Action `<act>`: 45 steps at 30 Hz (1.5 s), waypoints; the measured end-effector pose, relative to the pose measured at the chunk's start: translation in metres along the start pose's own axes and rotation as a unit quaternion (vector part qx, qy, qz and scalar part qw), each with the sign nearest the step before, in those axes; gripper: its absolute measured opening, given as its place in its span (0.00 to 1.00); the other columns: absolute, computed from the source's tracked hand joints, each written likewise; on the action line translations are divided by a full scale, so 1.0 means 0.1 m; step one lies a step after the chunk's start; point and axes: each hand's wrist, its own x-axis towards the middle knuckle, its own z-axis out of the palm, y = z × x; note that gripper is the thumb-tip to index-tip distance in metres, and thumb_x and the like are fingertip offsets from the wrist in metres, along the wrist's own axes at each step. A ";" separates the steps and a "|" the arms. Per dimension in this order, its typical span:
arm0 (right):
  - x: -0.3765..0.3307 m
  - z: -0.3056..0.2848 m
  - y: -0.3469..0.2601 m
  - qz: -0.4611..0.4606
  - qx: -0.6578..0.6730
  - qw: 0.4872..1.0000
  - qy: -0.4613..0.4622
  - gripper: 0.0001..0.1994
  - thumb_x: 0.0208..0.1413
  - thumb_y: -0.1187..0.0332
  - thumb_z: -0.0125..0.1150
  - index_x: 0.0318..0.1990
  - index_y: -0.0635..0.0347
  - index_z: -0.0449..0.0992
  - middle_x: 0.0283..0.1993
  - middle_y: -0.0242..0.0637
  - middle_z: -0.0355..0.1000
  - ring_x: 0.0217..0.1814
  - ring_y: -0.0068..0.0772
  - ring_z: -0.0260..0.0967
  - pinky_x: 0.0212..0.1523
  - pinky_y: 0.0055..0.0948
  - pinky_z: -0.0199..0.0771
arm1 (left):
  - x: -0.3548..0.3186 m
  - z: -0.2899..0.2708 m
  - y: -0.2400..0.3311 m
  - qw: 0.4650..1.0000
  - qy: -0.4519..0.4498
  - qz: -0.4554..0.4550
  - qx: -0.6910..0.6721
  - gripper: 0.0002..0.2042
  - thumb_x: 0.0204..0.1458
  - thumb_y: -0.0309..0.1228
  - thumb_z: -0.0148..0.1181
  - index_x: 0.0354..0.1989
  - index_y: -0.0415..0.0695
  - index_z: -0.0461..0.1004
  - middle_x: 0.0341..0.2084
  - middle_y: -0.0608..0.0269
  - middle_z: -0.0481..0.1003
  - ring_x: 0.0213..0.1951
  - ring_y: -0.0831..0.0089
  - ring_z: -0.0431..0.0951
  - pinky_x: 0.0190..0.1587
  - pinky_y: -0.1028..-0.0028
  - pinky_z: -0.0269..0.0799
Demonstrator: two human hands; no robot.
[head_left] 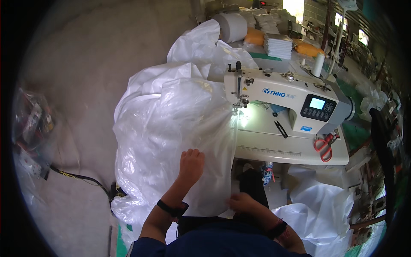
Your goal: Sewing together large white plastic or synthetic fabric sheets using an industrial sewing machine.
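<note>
A large, shiny white sheet, film-like and crumpled, is heaped over the left of the sewing table. Its right edge runs under the needle area of a white sewing machine, whose lamp is lit. My left hand rests on the middle of the sheet, its fingers curled closed on the material. At the sheet's near right corner, my right hand has its fingers closed on the edge; they are slightly blurred. Black thread snips and red-handled scissors lie on the table to the right.
A thread cone stands behind the machine. Stacked white bundles, orange bags and a big white roll are at the back. More white sheeting hangs at lower right. A black cable crosses the floor at left.
</note>
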 end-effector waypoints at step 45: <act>0.59 -0.41 -0.52 -0.268 0.241 0.866 0.346 0.17 0.57 0.59 0.53 0.43 0.68 0.68 0.29 0.44 0.74 0.28 0.27 0.71 0.29 0.28 0.70 | 0.57 0.51 0.51 0.758 -0.258 -0.258 -0.540 0.10 0.54 0.31 0.53 0.31 0.37 0.76 0.18 0.64 0.74 0.20 0.75 0.75 0.22 0.77 0.69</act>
